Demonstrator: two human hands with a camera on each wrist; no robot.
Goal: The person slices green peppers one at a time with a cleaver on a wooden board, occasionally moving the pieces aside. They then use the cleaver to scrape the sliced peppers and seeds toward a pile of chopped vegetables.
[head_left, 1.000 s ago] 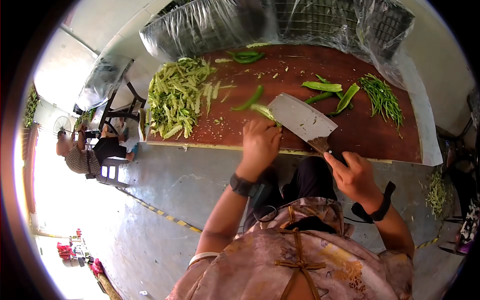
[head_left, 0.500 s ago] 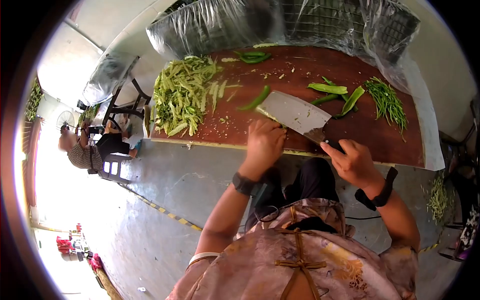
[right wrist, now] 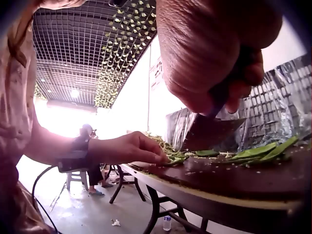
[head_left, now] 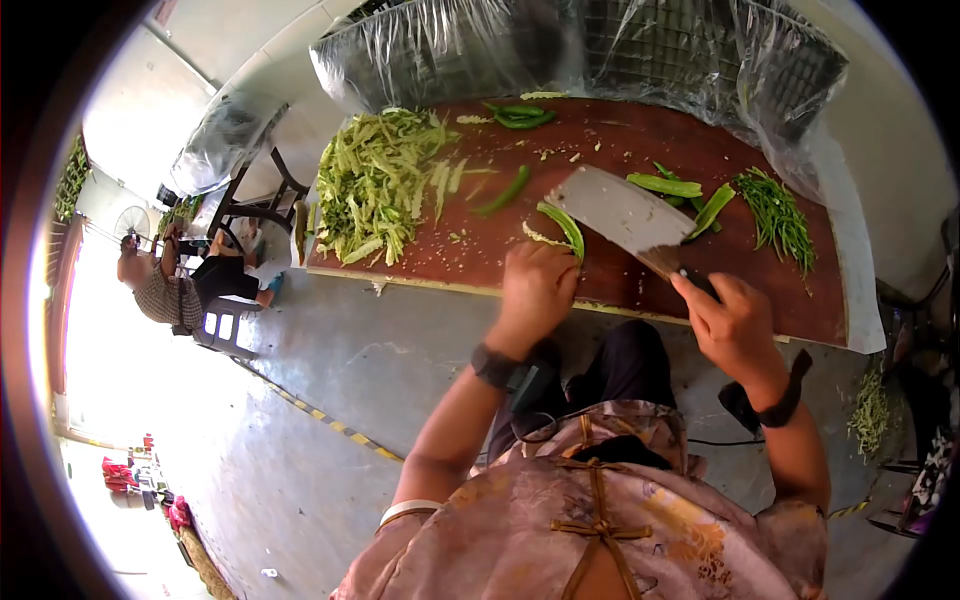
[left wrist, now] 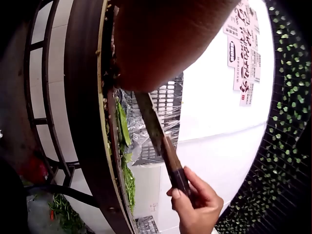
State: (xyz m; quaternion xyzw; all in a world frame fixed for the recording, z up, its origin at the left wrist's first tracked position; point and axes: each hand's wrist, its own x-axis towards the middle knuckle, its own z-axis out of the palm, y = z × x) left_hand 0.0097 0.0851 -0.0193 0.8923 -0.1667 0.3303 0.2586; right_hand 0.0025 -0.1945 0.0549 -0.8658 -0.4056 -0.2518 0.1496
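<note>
My left hand point(head_left: 538, 288) presses curled fingers down on a green pepper point(head_left: 564, 226) lying on the dark red board point(head_left: 620, 270). In the right wrist view the left hand point(right wrist: 130, 148) pins pepper pieces point(right wrist: 174, 161) to the board's edge. My right hand point(head_left: 728, 322) grips the dark handle of a broad steel cleaver point(head_left: 625, 212), raised and tilted above the board beside the pepper. The left wrist view shows the cleaver point(left wrist: 156, 130) edge-on with the right hand point(left wrist: 195, 204) round its handle.
A heap of sliced pepper strips point(head_left: 375, 185) covers the board's left end. Whole peppers point(head_left: 665, 184) and a bundle of thin green stalks point(head_left: 775, 212) lie at the right, more peppers point(head_left: 520, 115) at the back. Plastic-wrapped crates point(head_left: 600, 50) stand behind. A seated person point(head_left: 165, 290) is far left.
The cleaver has lifted off the pepper and swung up to the right. A cut strip now lies beside the pepper, and the left hand stays on it.
</note>
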